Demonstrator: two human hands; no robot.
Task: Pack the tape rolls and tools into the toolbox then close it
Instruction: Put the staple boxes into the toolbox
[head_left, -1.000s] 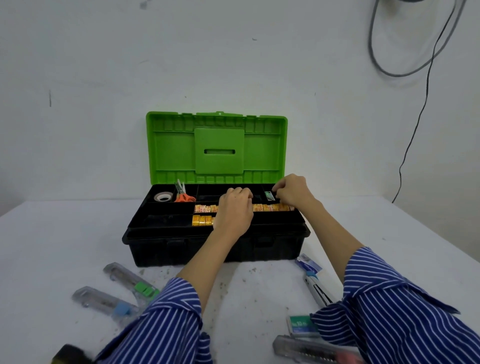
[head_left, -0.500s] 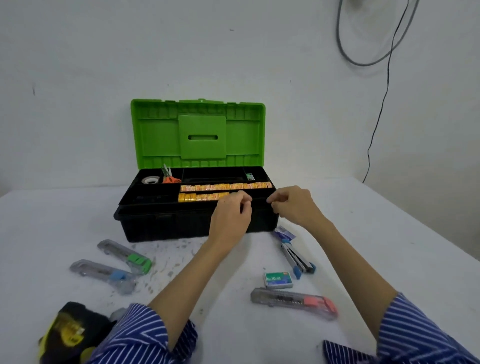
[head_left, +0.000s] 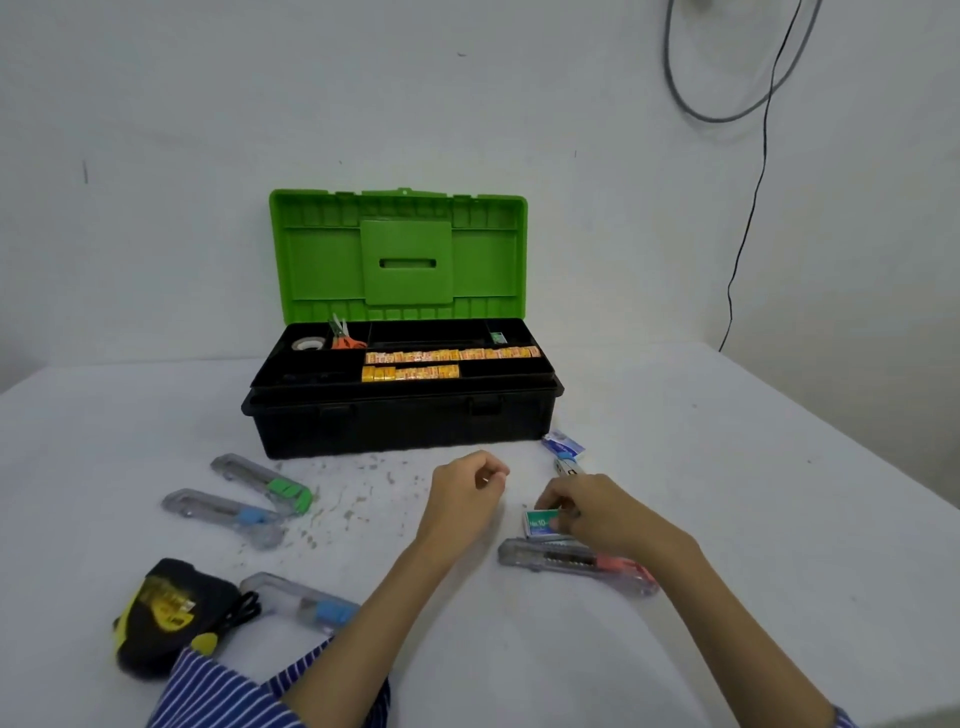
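The black toolbox stands open on the table, its green lid upright. In its tray lie a tape roll, orange scissors and two rows of yellow tape rolls. My right hand pinches a small green staple box on the table in front of the toolbox. My left hand hovers beside it with fingers loosely curled, holding nothing. A red utility knife lies just below the staple box. A stapler is partly hidden behind my right hand.
Three more utility knives lie left of my hands: a green one, a blue one and another blue one. A black and yellow tape measure sits at the near left. A blue packet lies by the toolbox corner.
Both hands pulled back from the toolbox tray toward me. My right hand came down onto the green staple box; my left hand lowered over the table.
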